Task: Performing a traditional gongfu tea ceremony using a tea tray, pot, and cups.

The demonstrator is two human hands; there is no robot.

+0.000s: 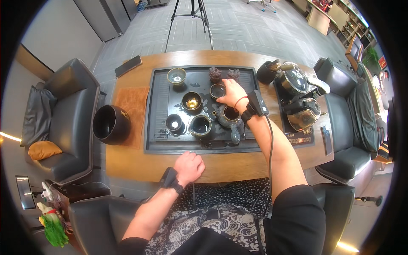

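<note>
My right hand [233, 93] grips a small dark cup [218, 91] by its rim and side at the upper right of a black tea tray [159, 147]. Just below that hand is a dark teapot [224, 118], its lid off and its handle towards me. Left of it stand a dark pitcher [200, 130] and a small dark cup [173, 127]. A bowl with a gold-coloured inside [192, 101] is at the tray's middle, and a glazed bowl [176, 77] at its upper left. My left hand [190, 165] rests loosely curled on the table's near edge, holding nothing.
Two dark figurines [215, 74] stand at the tray's far edge. To the right are a dark tool holder [267, 72], a glass-lidded pot [293, 81] and a metal kettle [304, 114] on a heating plate. A black canister [111, 124] stands left, partly on a brown cloth [135, 111].
</note>
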